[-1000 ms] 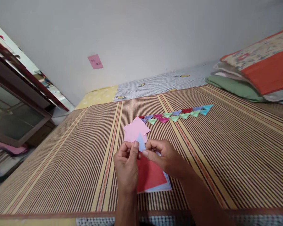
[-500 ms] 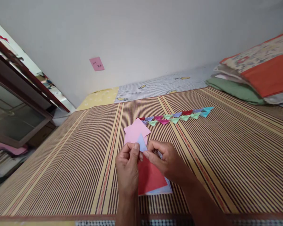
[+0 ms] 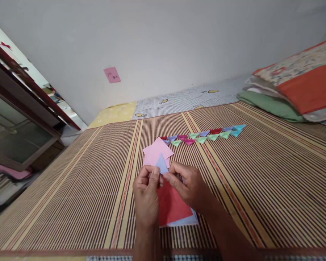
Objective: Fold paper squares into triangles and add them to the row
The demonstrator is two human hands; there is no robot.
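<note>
A small light blue folded paper (image 3: 161,164) with a pointed top is pinched between both hands. My left hand (image 3: 147,192) grips its left lower side with thumb and fingers. On its lower right corner, my right hand (image 3: 188,185) closes its thumb and forefinger. Under the hands lies a red sheet (image 3: 174,206), with light blue sheets (image 3: 191,220) showing beneath its edge. Pink sheets (image 3: 155,150) overlap just beyond the fingertips. Farther back, two rows of folded paper triangles (image 3: 213,137) in green, blue, red, magenta and cyan run off to the right.
A striped mat (image 3: 97,195) lies under everything. Folded bedding (image 3: 306,87) is stacked at the back right. A pink note (image 3: 112,74) is on the wall behind. At the left stand a glass-fronted cabinet (image 3: 13,134) and a shelf with books (image 3: 1,185).
The blue folded paper has shifted slightly left and tilts a little differently. My right hand has moved slightly left with it, and both hands keep their pinch.
</note>
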